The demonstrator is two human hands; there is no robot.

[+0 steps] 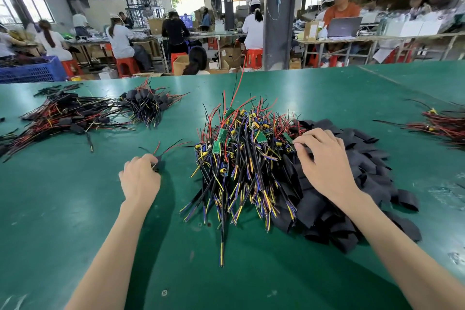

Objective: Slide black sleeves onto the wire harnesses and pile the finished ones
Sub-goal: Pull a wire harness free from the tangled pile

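My left hand (pixel 140 178) grips a sleeved harness (pixel 159 163) on the bench's left half, its red leads poking out. My right hand (pixel 324 161) rests with curled fingers where the bare harness heap (pixel 241 158) at mid-bench meets the black sleeves (pixel 352 184) on its right. I cannot tell whether it pinches anything. The finished pile (pixel 75 113) lies toward the far left corner. I judge the harnesses light, floppy and quick to tangle, best taken by the stiff green board. The sleeves look soft and flat. The green bench (pixel 75 234) looks smooth. Beyond its far edge, workers (pixel 120 40) sit in a workshop.
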